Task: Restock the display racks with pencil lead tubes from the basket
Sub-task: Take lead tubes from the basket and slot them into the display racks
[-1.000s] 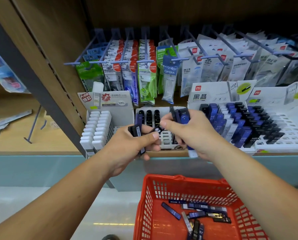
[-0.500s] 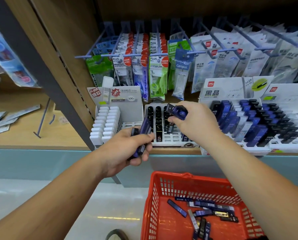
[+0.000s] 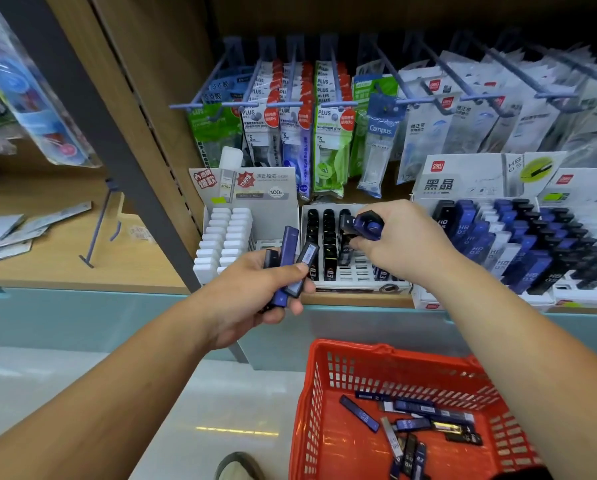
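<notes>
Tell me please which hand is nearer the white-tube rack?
Left: left hand is by the corner of the white-tube rack; right hand is over the middle rack.

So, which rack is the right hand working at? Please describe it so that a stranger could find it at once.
Look at the wooden shelf above the red basket. Under the right hand sits a low white grid rack holding black tubes. Unlike the box of white tubes to its left and the blue-and-black display to its right, it has no printed back card.
</notes>
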A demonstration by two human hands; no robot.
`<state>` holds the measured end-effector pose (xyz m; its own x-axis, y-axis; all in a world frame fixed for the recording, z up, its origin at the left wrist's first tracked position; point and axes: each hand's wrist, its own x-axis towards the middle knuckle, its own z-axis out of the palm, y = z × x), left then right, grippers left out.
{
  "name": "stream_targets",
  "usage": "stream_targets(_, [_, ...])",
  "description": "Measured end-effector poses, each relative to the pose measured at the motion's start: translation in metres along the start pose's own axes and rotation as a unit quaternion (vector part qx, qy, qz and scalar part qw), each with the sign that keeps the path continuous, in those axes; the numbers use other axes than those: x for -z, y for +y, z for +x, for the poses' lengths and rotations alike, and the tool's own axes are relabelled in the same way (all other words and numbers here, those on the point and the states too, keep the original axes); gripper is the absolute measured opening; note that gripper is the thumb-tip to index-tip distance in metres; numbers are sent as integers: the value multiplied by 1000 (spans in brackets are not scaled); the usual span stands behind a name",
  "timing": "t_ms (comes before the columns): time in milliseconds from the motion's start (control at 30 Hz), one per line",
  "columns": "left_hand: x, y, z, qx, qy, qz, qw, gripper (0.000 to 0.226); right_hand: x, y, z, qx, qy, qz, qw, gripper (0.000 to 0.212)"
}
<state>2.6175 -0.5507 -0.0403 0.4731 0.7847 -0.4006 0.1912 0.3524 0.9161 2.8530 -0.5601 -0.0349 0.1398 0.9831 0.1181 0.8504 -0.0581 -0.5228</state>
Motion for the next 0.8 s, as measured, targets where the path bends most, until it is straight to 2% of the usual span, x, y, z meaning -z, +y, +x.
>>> stream_targets(200, [-1, -1, 1, -5, 5, -4, 1000, 9, 1, 4, 2, -8, 20, 10, 1000, 13])
stream_targets(433, [-2, -1, 4, -11, 21, -18, 1000, 19, 2, 3, 0, 58, 6, 79, 995, 16])
stream_targets(533, [-4, -1, 4, -23, 29, -23, 999, 20, 4, 4, 0, 49, -22, 61, 997, 8])
stream_targets(667, [-6, 2, 4, -42, 37, -27, 998, 14, 8, 4, 0, 17, -13, 22, 1000, 26])
stream_targets(800, [-5, 2, 4, -39, 42, -59, 997, 11, 8, -1, 1, 4, 0, -41, 999, 31])
